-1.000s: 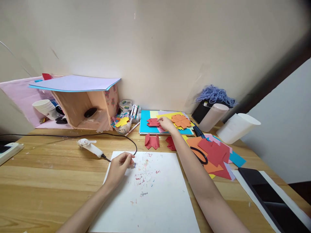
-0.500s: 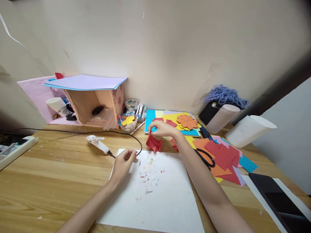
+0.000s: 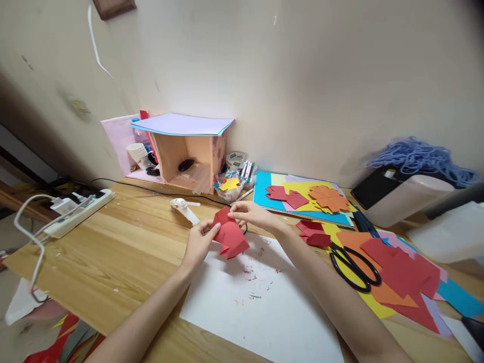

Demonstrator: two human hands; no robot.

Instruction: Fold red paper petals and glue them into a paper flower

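A folded red paper piece (image 3: 232,237) is held up between both hands, above the far left part of a white sheet (image 3: 264,302) marked with colour streaks. My left hand (image 3: 200,244) pinches its left edge, thumb on the front. At its upper right edge, my right hand (image 3: 253,214) grips it with bent fingers. Just behind the left hand lies a white glue gun (image 3: 184,210), its cord partly hidden by the hands. Another folded red paper piece (image 3: 313,233) rests on the table to the right of my right wrist.
Black-handled scissors (image 3: 355,267) lie on coloured paper scraps (image 3: 408,272) at the right. Behind are a paper stack (image 3: 266,201) bearing an orange paper flower (image 3: 328,198), a tub of scraps (image 3: 230,190) and a cardboard box house (image 3: 189,156). A power strip (image 3: 75,217) lies at the left.
The view has turned left. My left hand has come up from above the sheet and taken hold of the red paper piece, which the right hand has brought nearer and turned.
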